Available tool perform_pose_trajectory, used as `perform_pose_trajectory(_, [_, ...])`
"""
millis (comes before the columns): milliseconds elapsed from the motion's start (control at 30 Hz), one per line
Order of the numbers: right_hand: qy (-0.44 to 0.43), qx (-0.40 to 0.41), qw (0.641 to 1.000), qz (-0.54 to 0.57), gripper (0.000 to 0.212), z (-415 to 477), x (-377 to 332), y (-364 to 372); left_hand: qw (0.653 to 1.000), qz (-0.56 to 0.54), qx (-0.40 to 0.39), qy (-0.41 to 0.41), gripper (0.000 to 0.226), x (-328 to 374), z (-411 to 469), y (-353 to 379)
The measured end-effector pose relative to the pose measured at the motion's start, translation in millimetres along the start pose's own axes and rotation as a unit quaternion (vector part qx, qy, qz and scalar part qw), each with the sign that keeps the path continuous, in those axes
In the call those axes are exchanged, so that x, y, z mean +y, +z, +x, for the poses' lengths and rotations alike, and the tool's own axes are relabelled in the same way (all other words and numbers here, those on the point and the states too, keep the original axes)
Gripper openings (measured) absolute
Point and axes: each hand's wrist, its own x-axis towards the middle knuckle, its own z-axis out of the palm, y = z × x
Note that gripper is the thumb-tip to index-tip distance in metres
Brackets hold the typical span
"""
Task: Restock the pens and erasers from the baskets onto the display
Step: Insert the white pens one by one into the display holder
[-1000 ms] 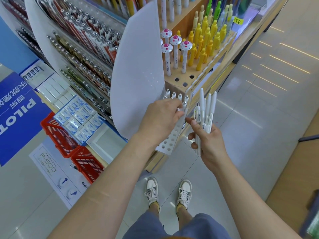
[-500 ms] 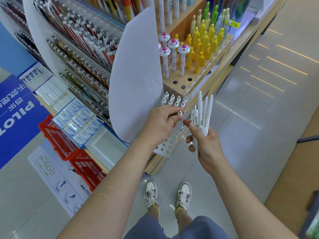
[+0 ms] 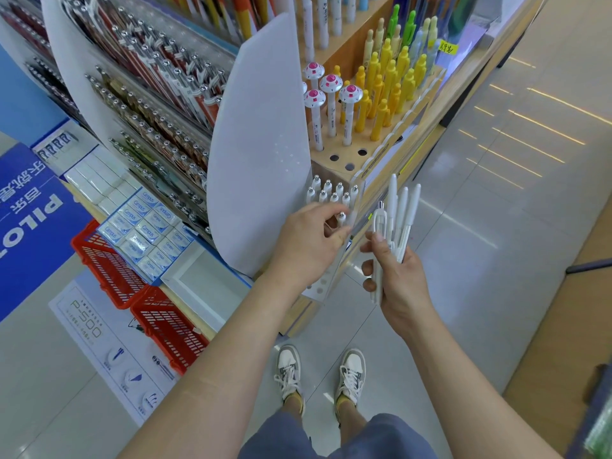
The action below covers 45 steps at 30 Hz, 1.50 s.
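Note:
My left hand (image 3: 309,241) pinches a white pen (image 3: 341,218) that stands in the clear perforated pen holder (image 3: 319,288) at the display's corner. Several white pens (image 3: 329,192) stand in the rows just behind it. My right hand (image 3: 395,273) grips a bunch of white pens (image 3: 399,213) upright, just right of the holder. Two red baskets (image 3: 132,279) sit on the floor at the left, below boxed erasers (image 3: 145,226) on the shelf.
A curved white panel (image 3: 261,144) rises left of the holder. Behind stand a wooden block (image 3: 347,160) with mushroom-topped and yellow pens (image 3: 381,91), and racks of carded pens (image 3: 149,104). A blue Pilot sign (image 3: 23,220) stands far left. My shoes (image 3: 318,372) are on open tiled floor.
My left hand has pushed a white pen down into a hole of the holder. My right hand with its bunch stays beside it, nearly unmoved.

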Motion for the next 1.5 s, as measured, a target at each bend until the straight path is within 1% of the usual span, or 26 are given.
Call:
perform_pose_trajectory(67, [0.009, 0.007, 1.000, 0.011, 0.023, 0, 0, 0, 1.000, 0.007, 0.007, 0.008, 0.027, 0, -3, 1])
perform_pose_trajectory(200, [0.031, -0.004, 0.998, 0.049, 0.026, -2, 0, 3, 0.999, 0.028, 0.032, 0.023, 0.032, 2, -6, 1])
perform_pose_trajectory(300, [0.032, -0.023, 0.996, 0.077, 0.027, -3, -4, 3, 0.996, 0.029, 0.077, 0.034, 0.024, 9, -12, -1])
perform_pose_trajectory(333, [0.033, -0.031, 0.995, 0.085, 0.027, -3, -5, 3, 0.997, 0.007, 0.075, 0.026, 0.021, 13, -15, 0])
perform_pose_trajectory(400, [0.033, -0.060, 0.992, 0.101, 0.026, -5, -8, 3, 0.996, -0.081, 0.029, -0.031, 0.020, 24, -22, 2])
perform_pose_trajectory(467, [0.034, -0.106, 0.988, 0.108, 0.034, -8, -9, 5, 0.973, -0.201, -0.014, -0.111, 0.020, 35, -25, 3])
perform_pose_trajectory(533, [0.030, -0.153, 0.983, 0.094, 0.043, -11, -11, 4, 0.941, -0.294, -0.004, -0.167, 0.022, 42, -26, 1])
perform_pose_trajectory(567, [0.024, -0.169, 0.982, 0.077, 0.044, -13, -12, 3, 0.927, -0.325, 0.008, -0.186, 0.021, 44, -26, -3])
perform_pose_trajectory(600, [0.018, -0.178, 0.982, 0.055, 0.042, -15, -14, 3, 0.917, -0.344, 0.015, -0.199, 0.019, 45, -26, -6])
perform_pose_trajectory(667, [0.012, -0.173, 0.985, 0.023, 0.034, -17, -16, 3, 0.910, -0.356, 0.015, -0.211, 0.013, 44, -29, -15])
perform_pose_trajectory(767, [0.007, -0.139, 0.990, 0.011, 0.030, -15, -18, 4, 0.922, -0.335, 0.036, -0.193, 0.008, 47, -33, -32])
perform_pose_trajectory(833, [-0.002, -0.108, 0.994, 0.012, 0.031, -12, -20, 2, 0.935, -0.308, 0.078, -0.159, 0.014, 47, -35, -45])
perform_pose_trajectory(900, [-0.005, -0.083, 0.996, 0.017, 0.025, -9, -21, -3, 0.951, -0.266, 0.116, -0.103, 0.022, 46, -39, -59])
perform_pose_trajectory(967, [-0.004, -0.066, 0.998, 0.014, 0.021, -6, -21, -9, 0.972, -0.190, 0.135, -0.039, 0.025, 43, -42, -68])
perform_pose_trajectory(1033, [-0.004, -0.058, 0.998, 0.009, 0.021, -4, -20, -12, 0.984, -0.102, 0.148, 0.006, 0.019, 36, -40, -65])
perform_pose_trajectory(1100, [0.002, -0.057, 0.998, 0.008, 0.023, -3, -19, -12, 0.986, -0.017, 0.159, 0.036, 0.019, 29, -37, -55])
perform_pose_trajectory(1133, [0.004, -0.057, 0.998, 0.008, 0.024, -3, -18, -11, 0.985, 0.006, 0.165, 0.041, 0.021, 25, -35, -48])
perform_pose_trajectory(1200, [0.010, -0.057, 0.998, 0.008, 0.025, -4, -15, -10, 0.983, 0.018, 0.176, 0.040, 0.024, 18, -32, -39])
perform_pose_trajectory(1267, [0.014, -0.058, 0.998, 0.006, 0.026, -4, -13, -9, 0.982, 0.006, 0.187, 0.037, 0.025, 12, -28, -34])
perform_pose_trajectory(1333, [0.018, -0.057, 0.998, 0.004, 0.027, -3, -10, -8, 0.982, -0.006, 0.186, 0.033, 0.024, 9, -25, -30])
perform_pose_trajectory(1500, [0.026, -0.061, 0.998, 0.009, 0.021, -3, -6, -6, 0.983, -0.038, 0.178, 0.022, 0.022, 3, -19, -20])
